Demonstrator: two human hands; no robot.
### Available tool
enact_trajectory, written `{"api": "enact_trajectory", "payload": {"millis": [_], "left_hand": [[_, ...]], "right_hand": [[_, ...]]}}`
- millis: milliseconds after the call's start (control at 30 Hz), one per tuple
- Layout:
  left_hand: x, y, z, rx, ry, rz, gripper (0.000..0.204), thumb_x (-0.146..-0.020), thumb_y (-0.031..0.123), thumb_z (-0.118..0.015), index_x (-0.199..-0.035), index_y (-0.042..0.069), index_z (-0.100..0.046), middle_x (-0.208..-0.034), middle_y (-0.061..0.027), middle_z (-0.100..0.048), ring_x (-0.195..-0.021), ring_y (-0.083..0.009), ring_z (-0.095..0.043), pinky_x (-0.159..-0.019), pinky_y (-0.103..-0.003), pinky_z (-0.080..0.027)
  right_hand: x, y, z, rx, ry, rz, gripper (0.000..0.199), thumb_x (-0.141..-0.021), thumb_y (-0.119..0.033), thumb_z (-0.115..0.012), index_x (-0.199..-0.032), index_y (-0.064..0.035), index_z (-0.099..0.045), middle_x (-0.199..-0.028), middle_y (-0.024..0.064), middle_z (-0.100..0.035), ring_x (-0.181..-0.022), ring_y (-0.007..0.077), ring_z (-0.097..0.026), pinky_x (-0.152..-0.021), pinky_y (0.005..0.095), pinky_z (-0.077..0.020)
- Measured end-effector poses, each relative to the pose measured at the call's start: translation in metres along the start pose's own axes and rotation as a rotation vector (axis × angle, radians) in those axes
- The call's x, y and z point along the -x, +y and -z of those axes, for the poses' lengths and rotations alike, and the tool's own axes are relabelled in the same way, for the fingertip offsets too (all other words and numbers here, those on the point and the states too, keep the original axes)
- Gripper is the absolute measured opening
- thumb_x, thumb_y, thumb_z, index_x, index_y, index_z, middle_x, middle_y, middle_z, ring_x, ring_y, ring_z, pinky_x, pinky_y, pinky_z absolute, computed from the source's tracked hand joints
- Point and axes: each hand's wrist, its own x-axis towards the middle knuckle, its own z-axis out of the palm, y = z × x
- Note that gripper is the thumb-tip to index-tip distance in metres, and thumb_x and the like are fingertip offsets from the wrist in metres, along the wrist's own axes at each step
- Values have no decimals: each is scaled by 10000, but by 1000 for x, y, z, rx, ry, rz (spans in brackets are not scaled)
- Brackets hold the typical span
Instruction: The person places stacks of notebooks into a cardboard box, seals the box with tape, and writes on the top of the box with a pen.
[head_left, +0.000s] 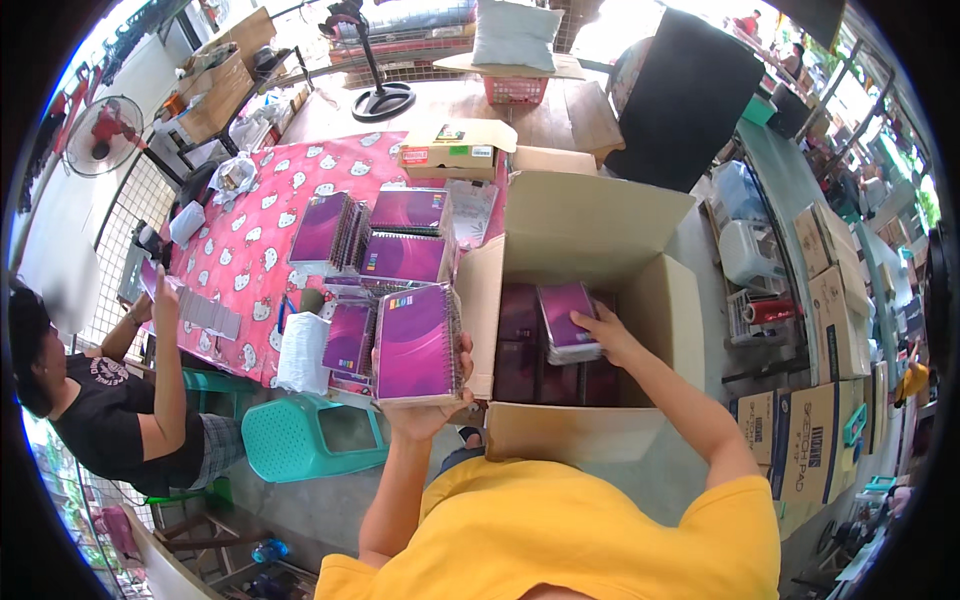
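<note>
My left hand (440, 395) is closed around a stack of purple spiral notebooks (415, 340), held upright to the left of the open cardboard box (600, 215). Inside that box, my right hand (603, 330) grips a smaller stack of purple notebooks (565, 312) by its right side. Below this stack, more purple notebooks (518, 365) lie in rows on the box's bottom. Several notebook piles (405, 258) stand on the table just beyond my left hand. The fingers behind the left stack are partly hidden.
A pink patterned cloth (270, 200) covers the table. A teal stool (290, 440) stands near my left forearm. At the left, a seated person (120, 410) handles something purple. A white roll (303, 352) and a small carton (455, 150) rest on the table. Large cartons (800, 440) stand at the right.
</note>
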Motion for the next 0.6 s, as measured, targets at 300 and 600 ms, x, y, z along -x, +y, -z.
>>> {"api": "enact_trajectory", "payload": {"millis": [300, 600], "left_hand": [[-14, 0, -10, -270, 71, -77, 802, -878, 559, -495, -1459, 78, -221, -1459, -154, -263, -1288, -351, -360, -955, -619, -362], [-74, -28, 24, -2118, 574, -425, 446, -953, 304, -516, -1313, 43, -506, -1483, -188, -274, -1235, -253, -412, -972, -355, -386]], "right_hand": [[-163, 120, -18, 1167, 175, 65, 817, -868, -544, -537, -1460, -67, -236, -1489, 234, -240, -1344, 364, -320, -1058, 476, -325], [14, -32, -30, -209, 26, 211, 653, -889, -328, -635, -1418, -89, -336, -1164, 104, -573, -1059, 198, -561, -904, 346, -475]]}}
